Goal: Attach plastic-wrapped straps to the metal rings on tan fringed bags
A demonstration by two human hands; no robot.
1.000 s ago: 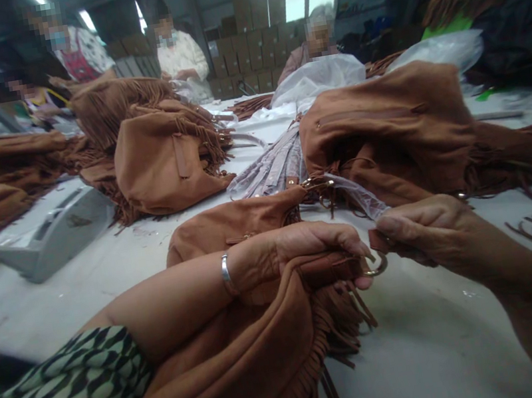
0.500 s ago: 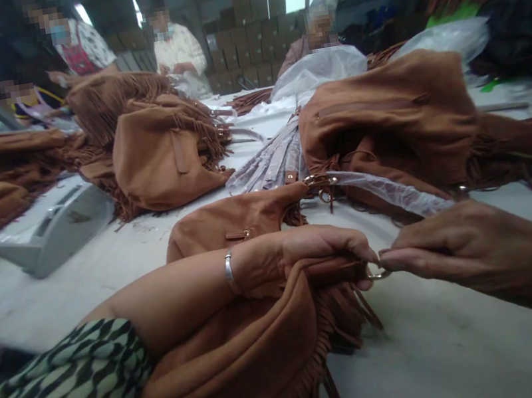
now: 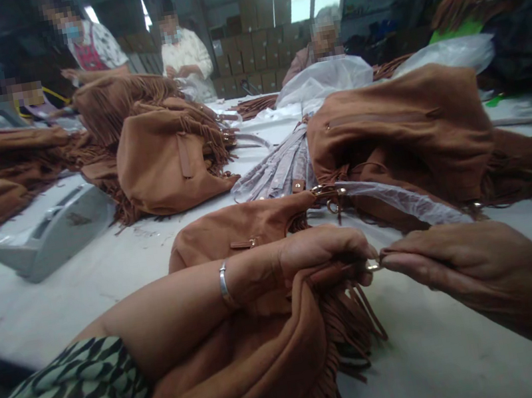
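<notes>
While 2 hands (image 3: 325, 251) (image 3: 479, 266) pinch its ringed end (image 3: 372, 265), the bag (image 3: 254, 376) lies below the left.

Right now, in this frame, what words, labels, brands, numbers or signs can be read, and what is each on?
None can be read.
Stacked cartons at the back: small pale marks, too small and blurred to read.
Gray wedge-shaped object: a dark patch, no legible lettering.
Brown bag in the left hand: no text visible.
</notes>
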